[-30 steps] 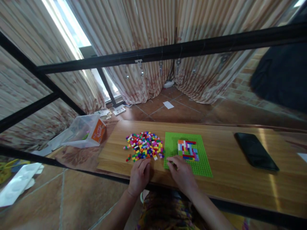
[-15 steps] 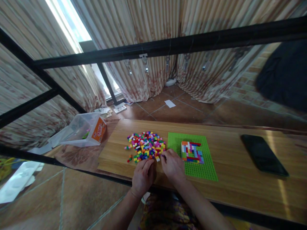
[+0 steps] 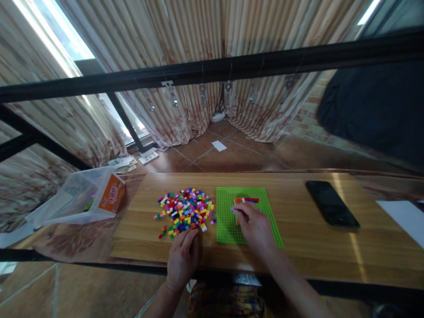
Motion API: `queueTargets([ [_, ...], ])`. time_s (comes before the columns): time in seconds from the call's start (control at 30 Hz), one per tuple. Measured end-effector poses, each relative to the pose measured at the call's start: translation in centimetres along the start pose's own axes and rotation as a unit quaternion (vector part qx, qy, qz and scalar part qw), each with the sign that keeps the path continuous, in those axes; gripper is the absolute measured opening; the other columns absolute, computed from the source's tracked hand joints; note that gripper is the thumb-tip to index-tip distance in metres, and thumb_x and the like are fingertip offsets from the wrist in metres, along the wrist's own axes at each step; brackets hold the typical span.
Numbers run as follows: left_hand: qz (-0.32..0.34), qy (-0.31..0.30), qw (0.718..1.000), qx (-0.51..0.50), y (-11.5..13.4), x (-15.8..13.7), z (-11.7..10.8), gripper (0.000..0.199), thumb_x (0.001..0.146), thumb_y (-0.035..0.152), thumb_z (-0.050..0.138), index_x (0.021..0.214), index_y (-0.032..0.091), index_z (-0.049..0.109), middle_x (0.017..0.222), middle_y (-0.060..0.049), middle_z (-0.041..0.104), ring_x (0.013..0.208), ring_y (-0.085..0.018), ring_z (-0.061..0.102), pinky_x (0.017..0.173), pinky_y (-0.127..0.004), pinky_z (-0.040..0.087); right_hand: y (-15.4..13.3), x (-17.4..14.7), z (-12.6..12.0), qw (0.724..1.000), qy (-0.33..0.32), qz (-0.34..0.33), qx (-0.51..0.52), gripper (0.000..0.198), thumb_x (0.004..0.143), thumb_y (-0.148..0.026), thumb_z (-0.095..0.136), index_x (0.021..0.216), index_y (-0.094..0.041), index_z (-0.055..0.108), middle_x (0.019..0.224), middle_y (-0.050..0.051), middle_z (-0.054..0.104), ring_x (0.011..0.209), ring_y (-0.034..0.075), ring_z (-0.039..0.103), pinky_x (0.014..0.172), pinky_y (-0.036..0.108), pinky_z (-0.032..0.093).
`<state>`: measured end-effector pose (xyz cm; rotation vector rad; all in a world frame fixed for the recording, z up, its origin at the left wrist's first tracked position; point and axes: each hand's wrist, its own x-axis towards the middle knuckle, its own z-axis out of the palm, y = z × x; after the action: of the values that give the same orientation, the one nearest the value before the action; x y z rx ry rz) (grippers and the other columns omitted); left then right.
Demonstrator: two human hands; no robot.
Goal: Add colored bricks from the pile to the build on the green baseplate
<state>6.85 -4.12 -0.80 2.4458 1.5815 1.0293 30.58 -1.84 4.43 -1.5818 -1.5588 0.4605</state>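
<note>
Green studded plastic baseplate [image 3: 228, 221] carries only a small patch of bricks [image 3: 247, 200], mostly hidden under the right hand [image 3: 253, 225], whose fingertips pinch something tiny. Beside the plate a heap of loose coloured bricks [image 3: 185, 211] remains; the left hand [image 3: 182, 258] lies flat, holding nothing.

At the frame's lower middle the right hand [image 3: 254, 227] lies over the bricks built on the green baseplate [image 3: 228, 212], the left hand [image 3: 183, 258] rests flat below the pile of coloured bricks [image 3: 185, 211], and a black phone [image 3: 331, 203] lies toward the right
</note>
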Motion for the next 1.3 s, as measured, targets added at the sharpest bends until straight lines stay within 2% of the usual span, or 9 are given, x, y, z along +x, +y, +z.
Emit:
queueTargets([
  [0.1, 0.009, 0.005, 1.000, 0.008, -0.1, 0.0, 0.1, 0.020, 0.092, 0.017, 0.052, 0.109, 0.019, 0.063, 0.100, -0.009, 0.069, 0.094, -0.019, 0.066, 0.086, -0.034, 0.056, 3.0, 1.3, -3.4, 0.997, 0.050, 0.039, -0.040, 0.024, 0.089, -0.035, 0.049, 0.089, -0.021, 0.069, 0.090, 0.006, 0.070, 0.084, 0.021, 0.065, 0.078, 0.034, 0.050],
  [0.23, 0.016, 0.006, 1.000, 0.012, -0.2, 0.0, 0.2, 0.020, 0.091, 0.016, 0.052, 0.109, 0.018, 0.063, 0.099, -0.008, 0.069, 0.093, -0.019, 0.066, 0.087, -0.032, 0.056, 5.8, 2.4, -5.3, 0.996, 0.027, 0.028, -0.078, 0.026, 0.088, -0.034, 0.047, 0.087, -0.020, 0.069, 0.090, 0.007, 0.070, 0.084, 0.021, 0.065, 0.079, 0.034, 0.049],
  [0.53, 0.016, 0.004, 1.000, 0.019, 0.1, 0.2, -0.1, 0.020, 0.092, 0.016, 0.052, 0.108, 0.018, 0.063, 0.099, -0.008, 0.069, 0.092, -0.019, 0.066, 0.085, -0.031, 0.056, 6.5, 2.8, -5.2, 0.991, -0.041, -0.007, -0.129, 0.027, 0.090, -0.029, 0.044, 0.087, -0.021, 0.069, 0.091, 0.007, 0.069, 0.083, 0.020, 0.064, 0.078, 0.032, 0.048],
  [1.0, 0.014, 0.005, 1.000, 0.015, -0.1, 0.0, 0.1, 0.020, 0.091, 0.015, 0.053, 0.109, 0.018, 0.063, 0.100, -0.008, 0.068, 0.093, -0.018, 0.064, 0.085, -0.031, 0.055, 7.2, 3.6, -5.5, 0.973, -0.094, -0.054, -0.202, 0.030, 0.093, -0.026, 0.041, 0.087, -0.022, 0.070, 0.087, 0.007, 0.069, 0.080, 0.020, 0.064, 0.077, 0.031, 0.049],
  [1.13, 0.009, -0.002, 1.000, 0.016, 0.0, 0.0, 0.1, 0.021, 0.091, 0.015, 0.053, 0.109, 0.019, 0.063, 0.101, -0.007, 0.069, 0.093, -0.018, 0.065, 0.085, -0.031, 0.055, 6.9, 3.5, -5.7, 0.981, -0.087, -0.033, -0.172, 0.029, 0.090, -0.025, 0.044, 0.089, -0.021, 0.072, 0.092, 0.007, 0.072, 0.084, 0.021, 0.067, 0.079, 0.032, 0.050],
  [1.3, 0.008, 0.001, 1.000, 0.019, 0.0, 0.0, 0.1, 0.021, 0.091, 0.016, 0.052, 0.109, 0.019, 0.063, 0.100, -0.008, 0.069, 0.093, -0.019, 0.065, 0.085, -0.031, 0.054, 6.9, 2.9, -5.5, 0.992, -0.043, 0.005, -0.119, 0.028, 0.088, -0.032, 0.047, 0.094, -0.021, 0.072, 0.095, 0.008, 0.075, 0.086, 0.022, 0.069, 0.082, 0.035, 0.051],
])
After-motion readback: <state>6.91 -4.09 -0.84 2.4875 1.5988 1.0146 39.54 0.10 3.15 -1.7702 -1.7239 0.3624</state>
